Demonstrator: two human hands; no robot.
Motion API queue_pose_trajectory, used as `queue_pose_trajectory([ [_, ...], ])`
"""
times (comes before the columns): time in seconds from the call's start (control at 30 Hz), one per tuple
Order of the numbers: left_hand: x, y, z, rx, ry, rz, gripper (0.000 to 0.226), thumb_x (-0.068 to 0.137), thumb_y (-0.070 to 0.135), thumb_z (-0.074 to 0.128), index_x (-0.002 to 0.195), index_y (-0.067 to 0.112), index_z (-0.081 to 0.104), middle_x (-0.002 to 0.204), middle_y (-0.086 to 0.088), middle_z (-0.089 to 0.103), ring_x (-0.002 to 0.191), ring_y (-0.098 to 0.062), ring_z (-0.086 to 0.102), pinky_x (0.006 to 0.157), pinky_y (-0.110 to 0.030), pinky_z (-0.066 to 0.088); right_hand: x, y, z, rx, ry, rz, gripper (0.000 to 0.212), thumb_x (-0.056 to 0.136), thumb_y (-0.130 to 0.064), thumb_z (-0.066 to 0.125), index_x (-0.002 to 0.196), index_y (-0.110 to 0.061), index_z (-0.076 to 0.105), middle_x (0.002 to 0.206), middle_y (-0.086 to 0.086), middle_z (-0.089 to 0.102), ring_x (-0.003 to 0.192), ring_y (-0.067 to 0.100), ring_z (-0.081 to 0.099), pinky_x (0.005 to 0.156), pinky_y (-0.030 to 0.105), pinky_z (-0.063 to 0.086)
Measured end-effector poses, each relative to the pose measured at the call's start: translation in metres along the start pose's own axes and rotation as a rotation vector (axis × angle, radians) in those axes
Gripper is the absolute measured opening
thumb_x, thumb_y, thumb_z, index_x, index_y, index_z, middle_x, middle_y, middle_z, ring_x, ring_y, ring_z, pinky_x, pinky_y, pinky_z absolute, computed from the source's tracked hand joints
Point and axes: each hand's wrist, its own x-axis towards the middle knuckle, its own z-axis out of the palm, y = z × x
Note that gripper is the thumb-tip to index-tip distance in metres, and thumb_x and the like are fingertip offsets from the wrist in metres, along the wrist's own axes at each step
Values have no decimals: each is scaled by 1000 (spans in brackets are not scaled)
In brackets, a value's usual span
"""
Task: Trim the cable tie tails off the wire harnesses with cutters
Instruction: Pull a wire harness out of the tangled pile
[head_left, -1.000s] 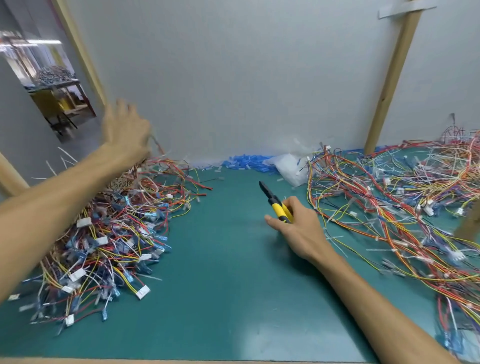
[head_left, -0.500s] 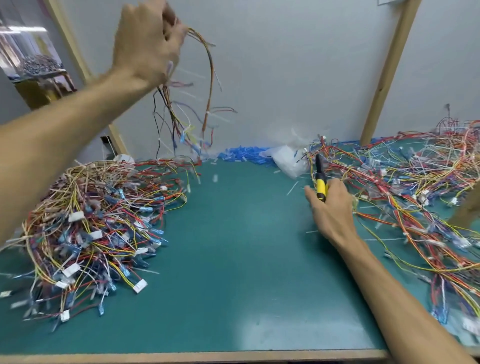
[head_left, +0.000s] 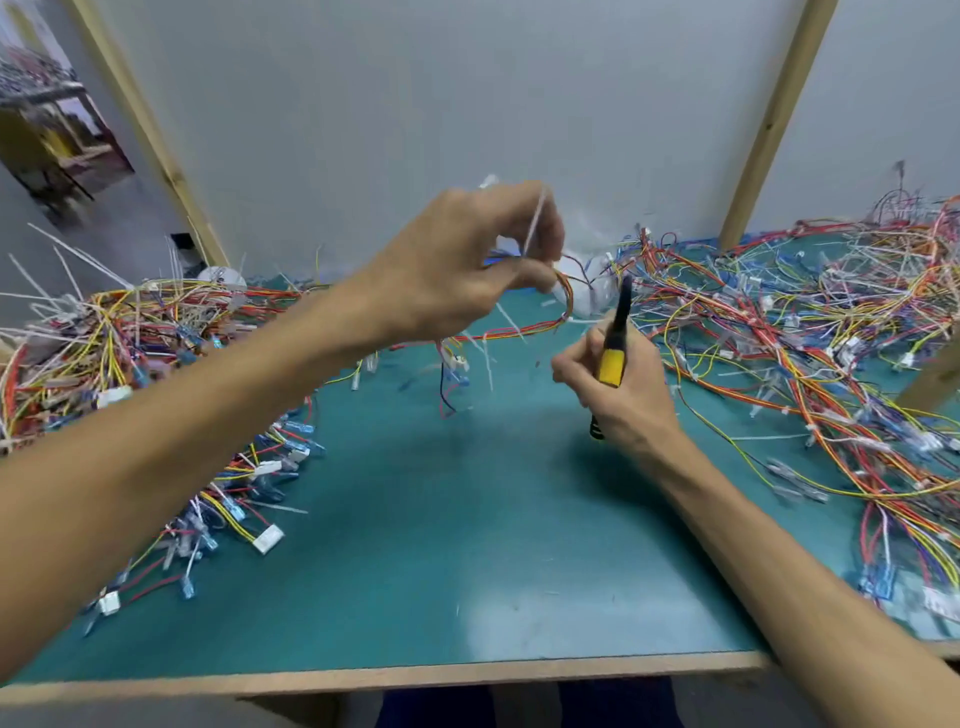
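Note:
My left hand (head_left: 457, 260) holds a wire harness (head_left: 519, 327) above the middle of the green table, pinching it near a white cable tie tail (head_left: 535, 218) that sticks up past my fingers. The harness's red, orange and yellow wires hang down and left, with small connectors dangling over the mat. My right hand (head_left: 618, 395) grips yellow-handled cutters (head_left: 613, 343), whose black jaws point up just right of the held harness. Whether the jaws are open is blurred.
A heap of harnesses (head_left: 130, 364) with white tie tails lies on the left of the green table (head_left: 441, 545). A wider tangle of harnesses (head_left: 805, 338) covers the right side. A white plastic bag (head_left: 587, 291) sits by the back wall. Wooden posts (head_left: 769, 119) stand behind.
My left hand came down from high on the left to the table's middle, bringing the harness with it. My right hand with the cutters shifted slightly toward it.

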Motion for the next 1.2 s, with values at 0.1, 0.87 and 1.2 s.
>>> queue_pose_trajectory([
  [0.1,-25,-13,10,-62,42,-97,31,88,12,83,112,5,65,95,4,75,91,1,68,92,-22,49,3,-1,-9,115,40,15,28,82,-15,76,94,-32,58,85,18,64,60,20,57,62,28,48],
  [0.87,-145,-94,86,-218,-115,-570,111,78,86,61,161,41,2,159,-5,43,149,-12,38,125,-34,26,14,-2,-37,-286,572,-310,27,80,-10,61,100,-25,50,84,-20,57,71,2,54,70,28,49],
  [1.2,-85,-87,96,71,170,-420,89,84,14,76,159,44,37,130,3,46,121,-16,52,110,-38,44,21,0,-38,286,478,160,23,92,-13,63,85,-28,47,63,-2,43,47,12,36,42,20,34],
])
